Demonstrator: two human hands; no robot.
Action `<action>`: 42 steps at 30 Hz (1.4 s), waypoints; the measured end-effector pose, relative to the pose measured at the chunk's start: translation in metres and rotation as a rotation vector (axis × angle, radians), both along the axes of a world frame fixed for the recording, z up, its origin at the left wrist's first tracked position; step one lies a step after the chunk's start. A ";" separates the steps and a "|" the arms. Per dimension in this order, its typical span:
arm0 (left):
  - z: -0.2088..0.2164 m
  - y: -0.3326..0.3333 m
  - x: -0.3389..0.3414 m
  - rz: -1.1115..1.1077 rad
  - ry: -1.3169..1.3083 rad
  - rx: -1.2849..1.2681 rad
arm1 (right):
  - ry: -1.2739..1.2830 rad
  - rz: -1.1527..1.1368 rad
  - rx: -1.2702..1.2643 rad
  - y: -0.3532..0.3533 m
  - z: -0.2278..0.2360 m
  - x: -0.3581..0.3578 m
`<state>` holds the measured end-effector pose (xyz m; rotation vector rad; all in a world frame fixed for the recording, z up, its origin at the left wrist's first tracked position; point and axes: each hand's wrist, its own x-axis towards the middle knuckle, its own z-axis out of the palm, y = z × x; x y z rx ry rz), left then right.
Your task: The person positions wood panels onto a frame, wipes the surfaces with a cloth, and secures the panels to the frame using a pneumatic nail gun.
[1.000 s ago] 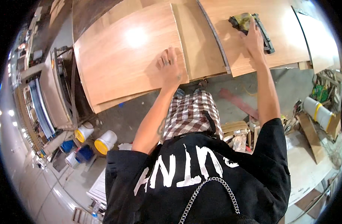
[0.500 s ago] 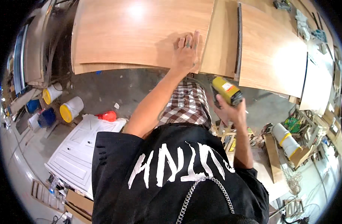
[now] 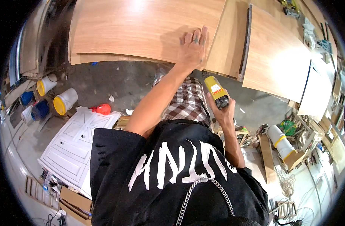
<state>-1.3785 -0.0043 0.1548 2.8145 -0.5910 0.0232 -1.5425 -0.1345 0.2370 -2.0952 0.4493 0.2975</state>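
Observation:
My left hand [image 3: 192, 47] lies on a wood-grain panel [image 3: 127, 34], close to its right edge. One finger is stretched forward and the others are slightly bent, with nothing in them. In my right hand [image 3: 226, 110] is a yellow-and-black hand tool [image 3: 214, 87] with a block-shaped body and a red-and-white label. The fingers wrap round its black end. It is held below the panel's near right corner, beside my checked trousers. Its exact kind cannot be made out.
To the right lies a second wood-grain panel [image 3: 274, 56] with a dark edge. White buckets [image 3: 66, 101] with yellow rims and a white panelled door [image 3: 72, 145] are at left. Scrap wood [image 3: 268, 150] and stacked white buckets [image 3: 281, 141] lie at right.
My right hand has brought the yellow-and-black tool left, nearer my body, and turned it more upright. My left hand stays on the panel. The whole view has shifted slightly.

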 end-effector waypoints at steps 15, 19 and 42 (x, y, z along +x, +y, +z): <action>0.000 0.059 -0.013 -0.671 0.019 -0.307 | -0.073 -0.267 0.005 -0.018 0.012 -0.038; 0.000 0.059 -0.016 -0.665 -0.040 -0.323 | -0.094 -0.297 -0.004 -0.016 0.012 -0.047; -0.011 0.056 -0.027 -0.569 0.067 -0.386 | -0.146 -0.039 0.014 0.004 -0.008 -0.007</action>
